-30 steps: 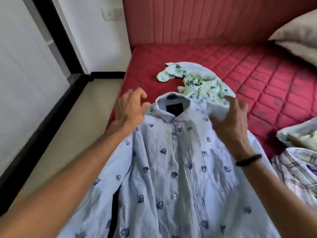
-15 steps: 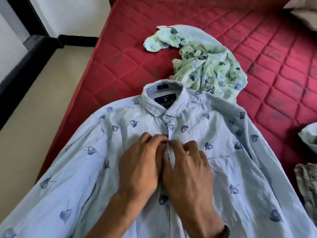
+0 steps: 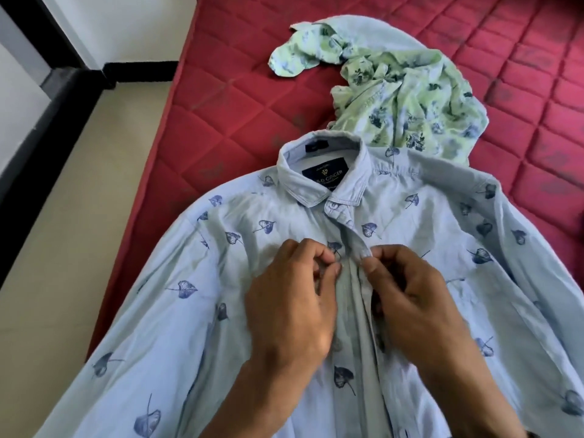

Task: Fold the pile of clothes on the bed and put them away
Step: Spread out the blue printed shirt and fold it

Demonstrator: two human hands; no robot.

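Note:
A light blue shirt (image 3: 196, 298) printed with dark blue leaves lies front-up on the red quilted mattress (image 3: 240, 99), collar toward the far side, sleeves spread. My left hand (image 3: 290, 308) pinches the left edge of the button placket at chest height. My right hand (image 3: 410, 301) pinches the right placket edge, lifting a small fold of it. The two hands sit close together over the shirt's centre. Beyond the collar lies a crumpled pale green floral garment (image 3: 401, 102).
The mattress edge runs diagonally at the left, with beige floor (image 3: 79, 200) beside it. A black skirting and white wall (image 3: 104, 26) stand at the far left corner.
My hands came from the shirt's shoulders to its centre and took hold of the placket. My view moved closer and lower over the shirt.

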